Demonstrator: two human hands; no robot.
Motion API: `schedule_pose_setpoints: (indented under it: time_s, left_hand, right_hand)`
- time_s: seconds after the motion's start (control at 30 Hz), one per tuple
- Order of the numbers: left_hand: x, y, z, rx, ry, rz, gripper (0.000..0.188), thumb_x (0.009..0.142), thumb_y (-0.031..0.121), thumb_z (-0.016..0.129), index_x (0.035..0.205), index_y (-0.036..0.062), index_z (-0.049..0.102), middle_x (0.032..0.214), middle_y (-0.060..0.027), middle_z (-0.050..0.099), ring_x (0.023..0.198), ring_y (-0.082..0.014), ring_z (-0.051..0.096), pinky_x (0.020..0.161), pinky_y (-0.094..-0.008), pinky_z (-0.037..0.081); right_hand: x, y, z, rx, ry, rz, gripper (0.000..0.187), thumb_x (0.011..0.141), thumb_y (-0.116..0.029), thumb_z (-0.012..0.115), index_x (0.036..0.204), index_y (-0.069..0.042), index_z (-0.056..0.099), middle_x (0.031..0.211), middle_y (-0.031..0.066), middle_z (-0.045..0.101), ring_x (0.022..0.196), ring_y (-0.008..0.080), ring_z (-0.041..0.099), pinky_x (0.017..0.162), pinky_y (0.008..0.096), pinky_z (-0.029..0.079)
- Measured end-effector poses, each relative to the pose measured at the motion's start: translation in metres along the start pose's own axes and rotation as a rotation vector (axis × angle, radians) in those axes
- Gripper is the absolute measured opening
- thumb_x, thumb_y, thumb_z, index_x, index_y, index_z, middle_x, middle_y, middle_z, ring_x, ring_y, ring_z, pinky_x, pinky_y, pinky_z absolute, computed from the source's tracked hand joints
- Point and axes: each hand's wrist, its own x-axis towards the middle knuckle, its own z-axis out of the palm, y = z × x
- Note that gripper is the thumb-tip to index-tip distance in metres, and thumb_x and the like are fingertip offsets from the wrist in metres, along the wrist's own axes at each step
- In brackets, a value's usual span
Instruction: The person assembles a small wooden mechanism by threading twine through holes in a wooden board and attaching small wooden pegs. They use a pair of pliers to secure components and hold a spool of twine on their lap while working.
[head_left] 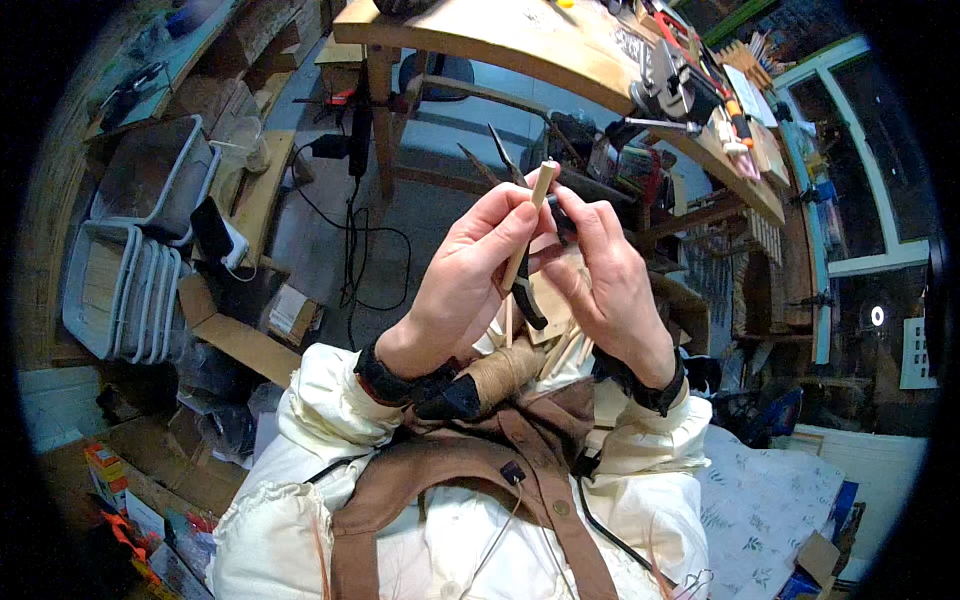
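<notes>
My left hand is closed around a pale round wooden stick, thumb lying along it and the top end standing out above. A dark two-bladed tool, scissors or pliers, passes behind these fingers with its pointed tips spread apart; its black curved handle comes out below the hand. My right hand is curled close beside the stick, a fingertip near its top end. Whatever that hand pinches is hidden. Below both hands, a spool of tan twine lies on my lap, with thin wooden sticks next to it.
Ahead stands a wooden workbench, with a vise and hand tools at its right. Grey plastic bins are stacked at left, near an open cardboard box. A black cable loops over the floor.
</notes>
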Motion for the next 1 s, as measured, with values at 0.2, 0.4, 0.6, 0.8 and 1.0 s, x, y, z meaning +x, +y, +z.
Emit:
schedule_pose_setpoints:
  time_s: [0.2,0.4,0.6,0.8,1.0]
  left_hand:
    - [-0.005,-0.022,0.014,0.218,0.0,-0.059,0.016,0.099,0.016,0.045,0.1,0.0028,0.055,0.143,-0.0131,0.039,0.115,-0.0121,0.048,0.098,-0.0277,0.037]
    - [-0.01,-0.006,0.023,0.6,-0.077,0.25,0.014,0.095,0.014,0.053,0.103,0.0041,0.06,0.127,-0.0227,0.052,0.106,-0.0149,0.058,0.081,-0.0256,0.049]
    - [-0.014,0.014,0.025,0.858,-0.083,0.123,0.022,0.094,0.014,0.057,0.11,0.0,0.062,0.076,-0.0041,0.064,0.055,-0.0005,0.043,0.05,-0.0149,0.032]
    - [-0.016,0.007,0.022,0.92,-0.068,0.202,0.021,0.092,0.007,0.059,0.109,-0.0043,0.062,0.086,-0.0058,0.062,0.074,-0.0073,0.056,0.063,-0.0181,0.043]
    - [-0.012,0.004,0.02,0.915,-0.098,0.292,0.019,0.087,-0.002,0.062,0.106,-0.0031,0.063,0.092,-0.0071,0.063,0.08,-0.0089,0.061,0.069,-0.0194,0.051]
  right_hand:
    - [-0.029,0.006,0.029,0.067,0.06,0.144,0.103,0.063,-0.023,0.08,0.143,0.0,0.02,0.121,0.0182,0.04,0.114,0.0359,0.044,0.096,0.0424,0.039]
    - [-0.053,0.027,0.007,0.558,0.16,0.217,0.071,0.07,-0.009,0.066,0.134,-0.003,0.036,0.117,0.0121,0.048,0.109,0.0196,0.048,0.089,0.0315,0.042]
    - [-0.073,0.026,-0.032,0.373,0.223,0.051,0.051,0.074,-0.015,0.071,0.119,-0.002,0.051,0.094,0.0039,0.054,0.077,0.0116,0.051,0.069,0.0242,0.042]
    - [-0.089,0.025,-0.035,0.386,0.216,0.098,0.051,0.073,-0.016,0.071,0.118,-0.002,0.051,0.092,0.0035,0.054,0.074,0.0108,0.05,0.065,0.0232,0.042]
    - [-0.095,0.025,-0.035,0.356,0.22,0.102,0.051,0.073,-0.017,0.072,0.117,-0.002,0.051,0.093,0.0059,0.054,0.077,0.0131,0.053,0.068,0.0242,0.044]
